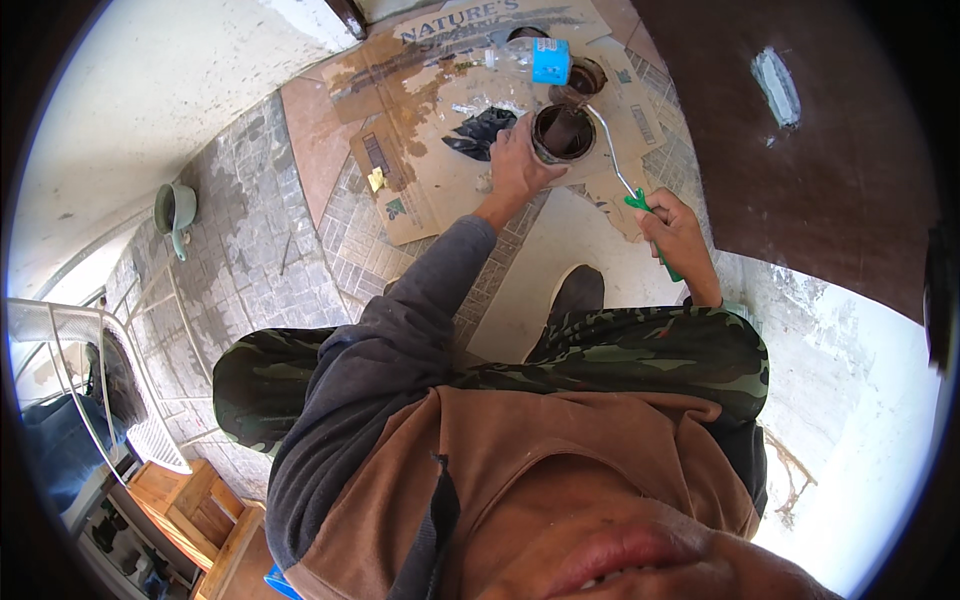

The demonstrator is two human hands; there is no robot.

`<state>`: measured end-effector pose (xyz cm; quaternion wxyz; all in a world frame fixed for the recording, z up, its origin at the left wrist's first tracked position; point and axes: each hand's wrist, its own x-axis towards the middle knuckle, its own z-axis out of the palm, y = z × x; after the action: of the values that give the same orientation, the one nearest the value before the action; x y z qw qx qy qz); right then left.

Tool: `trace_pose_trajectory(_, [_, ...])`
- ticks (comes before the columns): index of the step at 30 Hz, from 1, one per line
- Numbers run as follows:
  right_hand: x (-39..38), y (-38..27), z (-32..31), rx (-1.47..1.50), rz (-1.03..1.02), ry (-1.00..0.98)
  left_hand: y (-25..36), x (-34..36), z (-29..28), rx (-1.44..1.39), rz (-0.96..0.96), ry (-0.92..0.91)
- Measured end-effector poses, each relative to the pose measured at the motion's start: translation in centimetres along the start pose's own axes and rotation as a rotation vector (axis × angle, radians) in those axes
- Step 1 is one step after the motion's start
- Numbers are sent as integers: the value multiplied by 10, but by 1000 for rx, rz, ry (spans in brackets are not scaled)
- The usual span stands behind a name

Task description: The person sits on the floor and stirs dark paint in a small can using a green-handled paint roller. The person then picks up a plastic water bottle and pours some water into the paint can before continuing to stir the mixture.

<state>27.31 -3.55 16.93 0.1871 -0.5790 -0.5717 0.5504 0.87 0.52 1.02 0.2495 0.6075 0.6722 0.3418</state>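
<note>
My left hand is wrapped around the near side of a round can of dark brown paint, which stands on flattened cardboard. Closed around the green handle of a small paint roller is my right hand. The roller's bent wire runs up to the can's rim, and its head appears to be down inside, dark with paint. Just beyond stands a second brown-stained can. A clear plastic bottle with a blue label lies beside it, partly covering a further dark container.
Crumpled black plastic lies left of the can on the stained cardboard. A brown panel with a whitish patch rises at right. A grey-green dipper sits on the paving by the left wall. Wooden furniture stands lower left.
</note>
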Motion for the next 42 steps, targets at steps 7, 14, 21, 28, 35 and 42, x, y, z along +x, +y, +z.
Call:
trace_pose_trajectory(7, [24, 23, 18, -322, -138, 95, 1, 0, 0, 9, -36, -24])
trace_pose_trajectory(14, [18, 13, 39, -638, -191, 98, 1, -1, 0, 8, 5, 13])
trace_pose_trajectory(21, [4, -3, 12, -536, -198, 13, -2, -1, 1, 5, 0, 14])
trace_pose_trajectory(28, [12, 4, -11, -283, -116, -10, 0, 0, 1, 24, -19, -15])
trace_pose_trajectory(35, [29, 28, 10, -316, -347, 58, 2, -2, 2, 17, 14, 34])
trace_pose_trajectory(42, [8, 1, 15, -109, -73, -10, 1, 0, 2, 15, -22, 2])
